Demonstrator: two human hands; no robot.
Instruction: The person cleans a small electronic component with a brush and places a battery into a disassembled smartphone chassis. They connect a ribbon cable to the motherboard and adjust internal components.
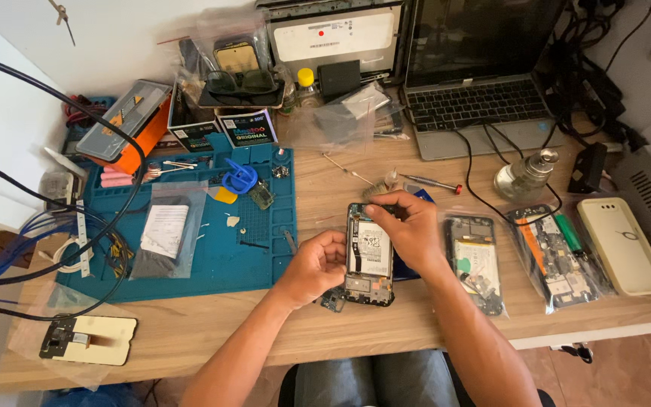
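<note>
An opened smartphone [369, 260] with its back cover off lies on the wooden desk [212, 332], battery and circuit boards showing. My left hand [314, 264] grips its left edge, fingers curled against the frame. Over the phone's upper right part rests my right hand [408, 226], its fingertips pinching a small dark tool or part at the top edge. What the fingertips hold is too small to tell.
A blue repair mat [258, 249] with small parts, a bagged part and a blue suction cup [239, 179] lies left. Two more opened phones in bags [478, 264] [559, 260], a beige case [621, 245], a screwdriver [431, 182] and a laptop [484, 83] lie right and behind. Cables cross the left side.
</note>
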